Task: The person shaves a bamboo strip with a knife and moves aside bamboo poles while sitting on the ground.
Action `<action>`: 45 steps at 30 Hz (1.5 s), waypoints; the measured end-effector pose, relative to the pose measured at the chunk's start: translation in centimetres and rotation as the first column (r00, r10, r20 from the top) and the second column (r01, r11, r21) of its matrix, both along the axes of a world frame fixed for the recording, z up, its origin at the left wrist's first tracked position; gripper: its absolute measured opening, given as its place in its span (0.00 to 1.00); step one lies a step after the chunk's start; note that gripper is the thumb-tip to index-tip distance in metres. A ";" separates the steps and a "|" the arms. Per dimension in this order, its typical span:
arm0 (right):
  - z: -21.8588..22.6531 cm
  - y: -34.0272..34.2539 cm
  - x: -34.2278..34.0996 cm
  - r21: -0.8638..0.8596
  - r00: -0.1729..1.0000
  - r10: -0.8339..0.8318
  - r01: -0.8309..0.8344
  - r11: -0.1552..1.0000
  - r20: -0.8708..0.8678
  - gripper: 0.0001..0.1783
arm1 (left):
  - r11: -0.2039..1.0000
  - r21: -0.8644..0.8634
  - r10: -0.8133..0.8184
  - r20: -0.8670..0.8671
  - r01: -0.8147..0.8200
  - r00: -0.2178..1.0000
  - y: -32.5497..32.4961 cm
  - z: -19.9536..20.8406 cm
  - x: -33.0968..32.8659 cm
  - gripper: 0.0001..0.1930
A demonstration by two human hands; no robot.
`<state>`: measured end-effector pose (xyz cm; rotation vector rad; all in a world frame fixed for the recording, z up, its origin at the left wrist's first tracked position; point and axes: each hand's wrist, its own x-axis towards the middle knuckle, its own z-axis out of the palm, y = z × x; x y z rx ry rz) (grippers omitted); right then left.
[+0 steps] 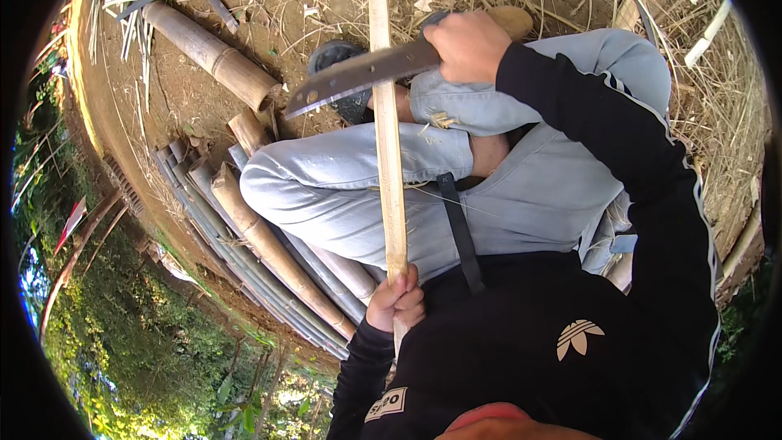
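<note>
A long pale bamboo strip (388, 130) runs from my lap straight away over my knees. My left hand (396, 300) is closed around its near end, close to my chest. My right hand (467, 45) grips the handle of a broad dark machete (358, 75), whose blade lies across the strip and points left. I sit with bent legs in light blue jeans (342, 187) and wear a black long-sleeved top.
Thick bamboo poles (213, 53) lie on the bare earth at the left, with a bundle of grey split poles (269, 269) beside my left leg. Dry straw covers the ground ahead and right. A green slope drops away at the lower left.
</note>
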<state>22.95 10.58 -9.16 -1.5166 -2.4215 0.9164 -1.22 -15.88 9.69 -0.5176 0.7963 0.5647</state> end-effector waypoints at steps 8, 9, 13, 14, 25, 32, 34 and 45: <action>-4.0 5.8 4.6 0.034 0.834 -0.482 0.492 0.870 0.268 0.16 | 0.998 -0.004 -0.056 -0.055 0.056 0.997 0.0 0.4 0.9 0.13; -4.3 5.8 4.8 0.067 0.813 -0.509 0.512 0.856 0.284 0.17 | 0.997 -0.017 -0.073 -0.086 0.071 0.994 0.0 0.7 0.8 0.13; -4.8 6.5 4.6 -0.069 0.846 -0.367 0.423 0.903 0.386 0.20 | 0.996 0.017 -0.084 -0.163 0.088 0.983 -1.4 2.1 -1.6 0.14; -5.1 7.2 5.1 -0.083 0.864 -0.337 0.393 0.916 0.375 0.21 | 0.994 0.067 -0.072 -0.213 0.088 0.974 -1.8 2.4 -2.4 0.14; -3.7 5.1 3.7 -0.135 0.866 -0.259 0.345 0.929 0.427 0.29 | 0.721 0.649 0.454 -0.178 -0.243 0.873 3.3 3.1 -8.9 0.37; -2.8 4.4 3.8 -0.146 0.859 -0.272 0.365 0.920 0.434 0.28 | 0.692 0.720 0.328 -0.257 -0.046 0.909 7.7 0.3 -7.1 0.39; -2.7 4.5 4.2 -0.146 0.860 -0.276 0.367 0.919 0.430 0.27 | 0.832 0.550 0.257 -0.501 0.075 0.827 7.2 -0.3 -4.7 0.39; -3.6 4.6 3.7 -0.157 0.856 -0.345 0.429 0.890 0.385 0.25 | 0.948 0.312 0.003 -0.217 0.066 0.976 -5.1 -1.1 -2.4 0.26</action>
